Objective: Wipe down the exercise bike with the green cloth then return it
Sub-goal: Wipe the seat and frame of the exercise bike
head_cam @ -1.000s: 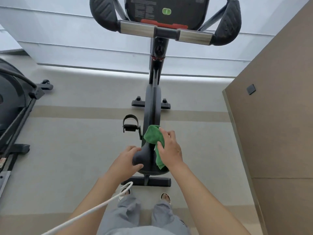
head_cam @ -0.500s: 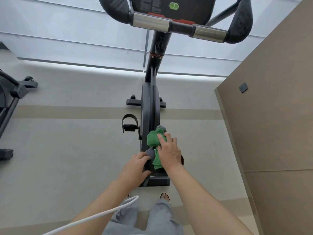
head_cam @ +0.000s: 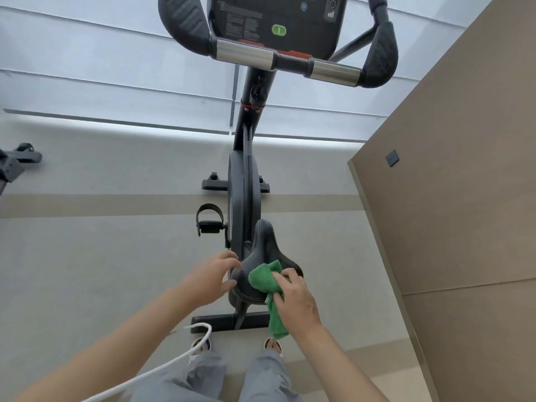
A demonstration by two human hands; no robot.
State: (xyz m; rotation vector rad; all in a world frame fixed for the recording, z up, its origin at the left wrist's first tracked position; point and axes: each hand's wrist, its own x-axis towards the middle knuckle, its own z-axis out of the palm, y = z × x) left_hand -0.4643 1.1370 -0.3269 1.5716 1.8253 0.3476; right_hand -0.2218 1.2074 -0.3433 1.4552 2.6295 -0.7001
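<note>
We have the exercise bike [head_cam: 243, 198] before us, and its saddle [head_cam: 261, 256] now shows its bare nose, covered half a second ago. Our right hand [head_cam: 295, 300] has drawn the green cloth [head_cam: 262, 278] back onto the saddle's rear, fingers bunched round it; so wiping continues. Our left hand [head_cam: 216, 275] steadies the saddle's edge, fingers loosely curved.

Cloth [head_cam: 262, 278] on saddle [head_cam: 262, 250]; pedal [head_cam: 209, 223] left; wall [head_cam: 464, 198] right.
</note>
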